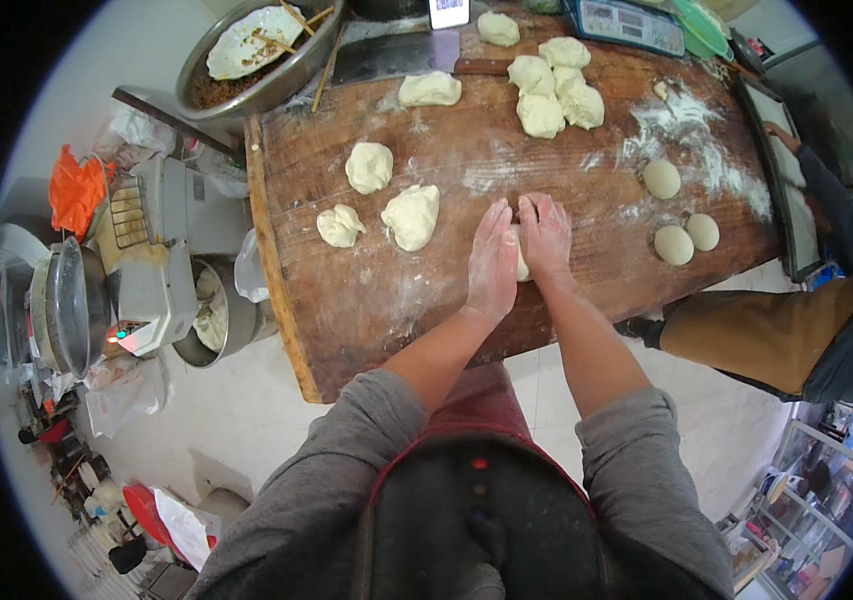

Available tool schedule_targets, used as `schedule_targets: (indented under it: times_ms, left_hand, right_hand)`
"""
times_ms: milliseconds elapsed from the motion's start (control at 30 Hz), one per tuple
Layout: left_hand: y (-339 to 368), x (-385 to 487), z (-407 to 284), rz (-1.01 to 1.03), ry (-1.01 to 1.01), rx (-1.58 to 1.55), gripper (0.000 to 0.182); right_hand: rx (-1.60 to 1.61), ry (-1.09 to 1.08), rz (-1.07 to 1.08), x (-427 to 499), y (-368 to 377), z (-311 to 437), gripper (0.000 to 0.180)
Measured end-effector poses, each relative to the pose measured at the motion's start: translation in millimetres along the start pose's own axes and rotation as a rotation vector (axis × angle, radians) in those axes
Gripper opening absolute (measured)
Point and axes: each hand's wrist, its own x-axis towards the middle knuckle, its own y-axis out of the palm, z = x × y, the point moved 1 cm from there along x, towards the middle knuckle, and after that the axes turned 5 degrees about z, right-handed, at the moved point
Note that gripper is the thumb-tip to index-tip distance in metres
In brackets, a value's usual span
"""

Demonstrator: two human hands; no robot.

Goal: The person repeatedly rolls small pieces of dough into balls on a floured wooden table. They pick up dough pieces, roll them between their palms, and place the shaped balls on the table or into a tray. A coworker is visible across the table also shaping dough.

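Between my palms a piece of dough point(522, 259) is pressed on the floured wooden table point(336, 315), mostly hidden by my fingers. My left hand point(494, 259) lies along its left side. Over its right side curves my right hand point(546, 232). Both hands are dusted with flour. To the left lie three rough dough lumps: a rounded one point(369, 168), a small folded one point(340, 226) and a larger one point(411, 217). On the right sit three smooth dough balls point(673, 245). Several more dough lumps point(540, 114) cluster farther back, near an oblong dough piece point(430, 89).
A metal bowl of brown filling point(205, 94) holds a white dish point(255, 41) and chopsticks at the back left. Behind the dough are a wooden knife handle point(481, 67) and a blue scale point(625, 28). Another person's hand point(780, 137) touches a tray point(790, 195) on the right.
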Motion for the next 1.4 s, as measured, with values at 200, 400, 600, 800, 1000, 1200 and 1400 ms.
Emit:
schedule_targets:
  times_ms: [200,400,600,800,1000,1200,1400]
  left_hand:
    - [-4.1,4.1,-2.2,-0.014,0.086,-0.025,0.047]
    - [-6.2,7.6,-0.7,-0.048,0.016,-0.016,0.042]
    - [-4.1,14.2,2.7,-0.059,0.073,-0.118,0.042]
    - [-2.0,17.0,9.0,-0.125,0.052,-0.046,0.041]
    - [-2.9,27.6,4.8,-0.081,0.008,-0.066,0.047]
    - [-3.0,40.7,9.0,-0.118,-0.043,-0.102,0.043]
    - [-11.4,70.0,10.2,-0.192,-0.296,-0.577,0.045]
  right_hand:
    - [-0.025,-0.154,0.025,0.6,3.4,3.7,0.026]
    - [0.107,0.103,0.032,10.1,5.3,1.9,0.029]
    - [0.023,-0.022,-0.005,21.6,5.5,6.1,0.024]
    - [0.201,0.26,0.033,24.4,16.9,-2.6,0.024]
    - [-0.01,0.104,0.03,41.5,16.9,0.2,0.027]
    - [0.028,0.192,0.065,49.5,18.3,3.0,0.029]
    - [0.046,0.181,0.054,57.9,10.5,-4.7,0.033]
